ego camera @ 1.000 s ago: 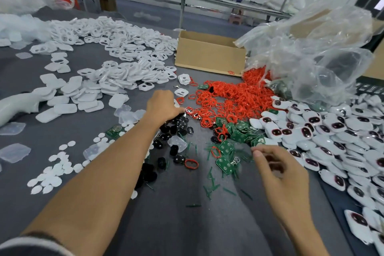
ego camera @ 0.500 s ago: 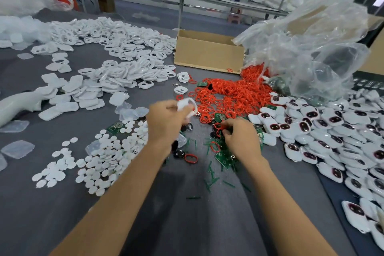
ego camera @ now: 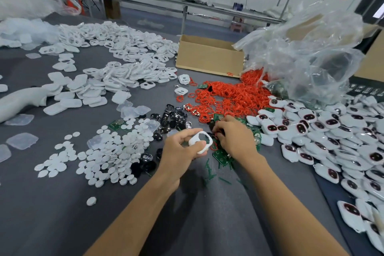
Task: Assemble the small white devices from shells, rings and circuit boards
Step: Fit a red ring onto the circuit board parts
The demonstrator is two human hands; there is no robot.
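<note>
**Grey worktable (ego camera: 62,214) heaped with parts, one shell in hand**

Far to the left of the left hand (ego camera: 180,149), loose white shells (ego camera: 116,72) lie in a broad drift across the grey surface. Closer on that side, a scatter of small white discs (ego camera: 108,151) reaches almost to the wrist. Just beyond the knuckles sit dark round parts (ego camera: 172,118). The left hand grips a single white shell (ego camera: 200,141), thumb on top and fingers curled beneath, with its cut-out facing up. Just to the right of it, the right hand (ego camera: 234,139) is turned palm down, its fingertips buried among green circuit boards (ego camera: 221,157) and a few rings. Whether they pinch anything cannot be told. Beyond both hands spreads a mound of red rings (ego camera: 226,97), with an open cardboard box (ego camera: 209,58) behind it. To the right of the right hand, white devices with dark windows (ego camera: 332,131) cover the table out to its edge. A crumpled clear plastic bag (ego camera: 307,56) rises behind them.
</note>
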